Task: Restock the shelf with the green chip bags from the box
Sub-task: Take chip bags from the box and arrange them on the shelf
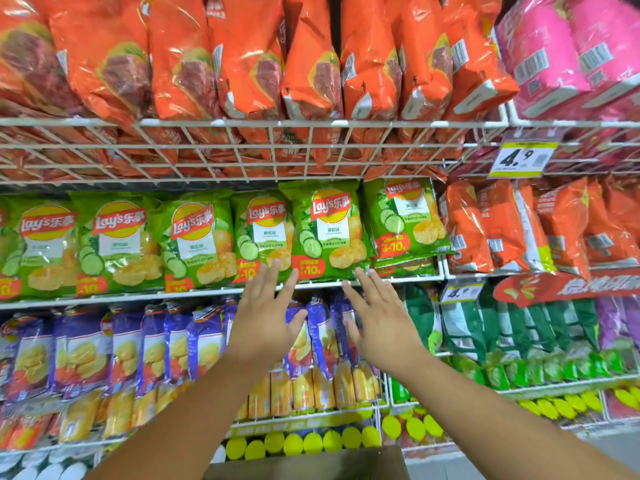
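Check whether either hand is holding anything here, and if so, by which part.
Nothing is held. The left hand and right hand are both open with fingers spread, raised just below the front green chip bag; no grip on it.

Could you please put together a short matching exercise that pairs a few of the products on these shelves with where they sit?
Things:
1. green chip bags
2. pink bags
3. blue-purple chip bags
4. price tag reading 4.9

Places:
A. top right corner of the view
B. the shelf just below the green row, partly behind the hands
C. the middle shelf, just above the fingertips of the left hand and right hand
D. clipped to the wire shelf edge at the right, under the pink bags

Pairs: 1-C, 2-A, 3-B, 4-D
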Motion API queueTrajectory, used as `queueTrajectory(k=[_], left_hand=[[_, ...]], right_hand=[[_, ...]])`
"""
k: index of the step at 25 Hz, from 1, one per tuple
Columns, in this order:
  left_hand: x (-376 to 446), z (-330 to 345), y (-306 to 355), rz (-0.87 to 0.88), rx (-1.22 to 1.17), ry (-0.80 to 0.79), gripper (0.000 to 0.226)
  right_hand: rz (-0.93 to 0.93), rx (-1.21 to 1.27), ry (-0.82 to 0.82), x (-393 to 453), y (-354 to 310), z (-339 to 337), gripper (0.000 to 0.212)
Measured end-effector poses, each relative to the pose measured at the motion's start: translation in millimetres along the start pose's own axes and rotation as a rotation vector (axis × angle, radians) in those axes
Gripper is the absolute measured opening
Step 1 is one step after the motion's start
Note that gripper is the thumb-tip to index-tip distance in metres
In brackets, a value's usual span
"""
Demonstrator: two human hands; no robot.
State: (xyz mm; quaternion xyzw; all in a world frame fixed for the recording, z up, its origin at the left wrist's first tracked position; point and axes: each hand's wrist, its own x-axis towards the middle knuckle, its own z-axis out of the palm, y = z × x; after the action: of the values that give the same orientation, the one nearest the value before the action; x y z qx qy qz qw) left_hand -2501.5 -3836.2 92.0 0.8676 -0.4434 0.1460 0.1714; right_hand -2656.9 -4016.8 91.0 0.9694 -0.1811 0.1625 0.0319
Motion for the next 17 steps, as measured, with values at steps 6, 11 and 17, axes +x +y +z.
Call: queueTrajectory(k=[6,11,17], left_hand=[[-85,36,33,-0.114,0.044,-0.039,0.072],[-183,100,66,-0.262,0.052,-0.294,0.076],[-266,199,67,-0.408,0.008,-0.609,0.081]], right_hand=[[0.014,0.092,-0.138,-82,-9,41,0.072],[0.005,0.195,-0.356,-165,-1,102,0.071],[0.045,0.162,-0.685,-249,12,197,0.08]])
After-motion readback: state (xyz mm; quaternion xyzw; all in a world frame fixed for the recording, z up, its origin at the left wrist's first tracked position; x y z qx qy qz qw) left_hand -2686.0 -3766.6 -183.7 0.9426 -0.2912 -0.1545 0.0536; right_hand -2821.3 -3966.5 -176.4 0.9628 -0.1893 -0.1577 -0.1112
